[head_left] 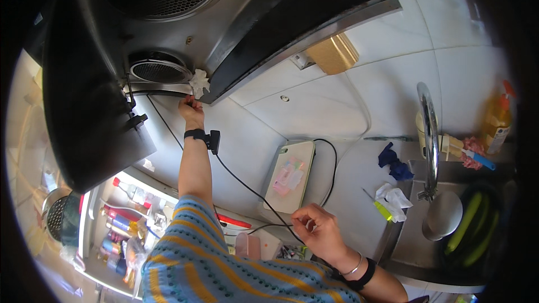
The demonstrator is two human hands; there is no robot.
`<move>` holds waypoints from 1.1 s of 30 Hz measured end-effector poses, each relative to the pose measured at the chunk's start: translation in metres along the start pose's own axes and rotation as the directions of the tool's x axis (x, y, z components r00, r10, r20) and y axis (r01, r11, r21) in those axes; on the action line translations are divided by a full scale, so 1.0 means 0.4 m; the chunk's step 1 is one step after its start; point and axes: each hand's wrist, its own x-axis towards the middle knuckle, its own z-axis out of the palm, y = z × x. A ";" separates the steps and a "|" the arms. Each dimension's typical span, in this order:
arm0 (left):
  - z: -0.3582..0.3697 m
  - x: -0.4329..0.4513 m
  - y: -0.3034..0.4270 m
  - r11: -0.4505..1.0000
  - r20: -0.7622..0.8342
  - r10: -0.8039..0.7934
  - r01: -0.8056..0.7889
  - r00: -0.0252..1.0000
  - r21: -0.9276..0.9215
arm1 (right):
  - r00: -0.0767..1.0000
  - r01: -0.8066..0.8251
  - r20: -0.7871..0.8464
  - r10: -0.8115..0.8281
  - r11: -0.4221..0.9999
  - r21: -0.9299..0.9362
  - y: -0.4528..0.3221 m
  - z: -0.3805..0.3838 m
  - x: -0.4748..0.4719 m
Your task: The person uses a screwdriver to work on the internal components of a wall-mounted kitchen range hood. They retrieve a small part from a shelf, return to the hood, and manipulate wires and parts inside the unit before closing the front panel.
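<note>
My left hand (192, 110) reaches up to the lower edge of a metal range hood (202, 42). Its curled fingers are at the hood's corner, directly below a crumpled white tissue (199, 83). Whether the fingers grip the tissue or the edge is unclear. Beside the tissue sits a round mesh filter (160, 71). Lower down, my right hand (316, 227) hovers before my body with its fingers loosely curled. A black cable (246, 185) runs from the device on my left wrist (214, 142) past the right fingertips; I cannot tell if they hold it.
A black hood panel (88, 105) hangs down at left, above an open drawer (86, 227) of bottles. A cutting board (294, 155) leans by the wall. Near the sink (404, 235) are a green-handled screwdriver (382, 210), tissue (393, 200), a blue cloth (393, 162) and a faucet (429, 134).
</note>
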 end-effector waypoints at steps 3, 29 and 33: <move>-0.018 0.002 0.032 1.000 0.062 0.007 -0.007 0.998 0.000 | 1.000 -0.010 0.016 0.010 1.000 0.006 0.004 0.002 -0.002; -0.004 -1.089 0.041 0.820 0.630 -0.527 0.536 0.570 0.200 | 0.984 0.175 0.059 -0.169 0.976 -0.126 -0.173 0.003 0.124; -0.033 -1.200 0.020 0.842 0.599 -0.523 0.477 0.606 0.252 | 0.982 0.071 0.176 -0.061 0.996 -0.052 -0.162 -0.006 0.081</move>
